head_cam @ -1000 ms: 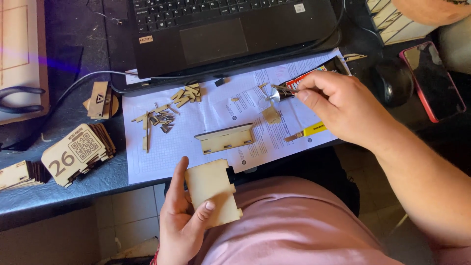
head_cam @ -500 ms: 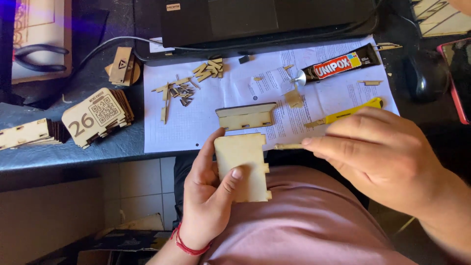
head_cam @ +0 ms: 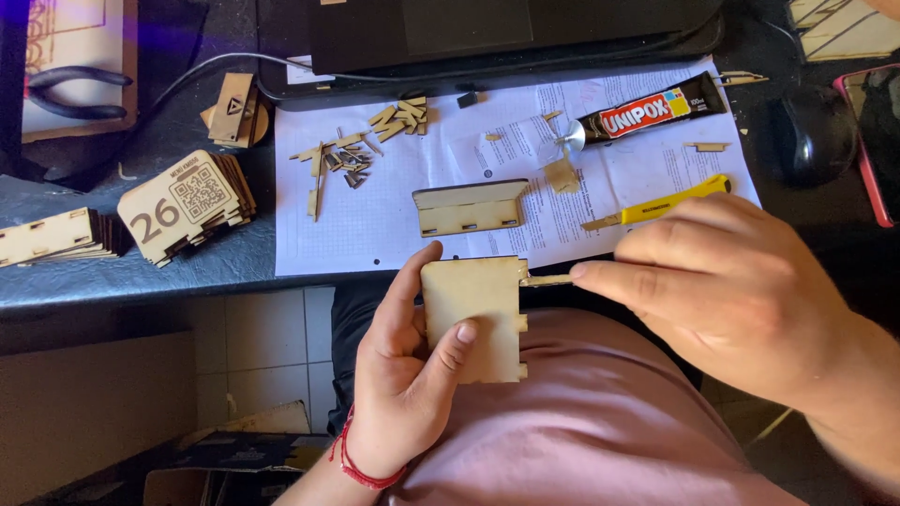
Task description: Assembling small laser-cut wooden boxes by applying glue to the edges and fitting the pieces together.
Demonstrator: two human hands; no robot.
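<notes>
Left grip [head_cam: 408, 361] grasping wooden panel [head_cam: 473, 319]; right grip [head_cam: 722, 281] pinching small strip [head_cam: 544, 279]; glue tube [head_cam: 652, 111], knife [head_cam: 656, 208] beyond.

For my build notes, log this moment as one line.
left hand: holds wooden panel over lap | right hand: pinches small strip at panel's upper edge

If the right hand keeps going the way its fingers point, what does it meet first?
The right hand points left, pinching a thin wooden strip. Straight on, the strip's tip meets the upper right edge of the plywood panel that the left hand holds; it looks about touching, though depth is unclear.
</notes>
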